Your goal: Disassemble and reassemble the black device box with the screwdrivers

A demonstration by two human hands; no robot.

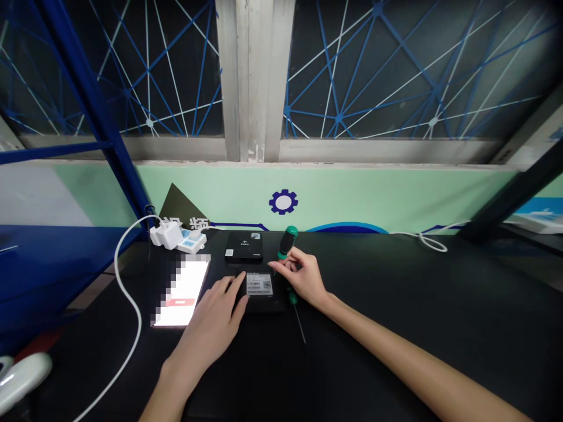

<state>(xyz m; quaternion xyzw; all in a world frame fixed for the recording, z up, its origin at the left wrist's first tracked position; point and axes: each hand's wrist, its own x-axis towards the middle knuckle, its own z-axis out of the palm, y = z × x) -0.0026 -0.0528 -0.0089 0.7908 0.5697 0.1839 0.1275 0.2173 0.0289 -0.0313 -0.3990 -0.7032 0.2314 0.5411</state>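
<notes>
Resting my left hand (210,319) on the near-left edge of a black box (268,305), fingers long and loose; it looks open, gripping nothing, only lying on the box; my right hand (299,276) sits just above the box's right side, fingers curled into a light pinch beside a green-and-black screwdriver (287,240), its handle tilted up past my fingertips; from this view I cannot tell whether I hold it firmly or only touch it; a thin shaft with a green collar (299,321), probably a second screwdriver, lies by my right wrist on the dark table (396,316), its handle hidden; a white label (259,284) faces up on the box; a second black box (244,246) lies just beyond.

Risks: a loose pinch could drop the tilted screwdriver onto the box; a brush from my wrist could roll the thin shaft; uneven pressure could skid the box on the smooth table; the white cable (127,293) by the lit phone (180,293) could catch my left forearm.
</notes>
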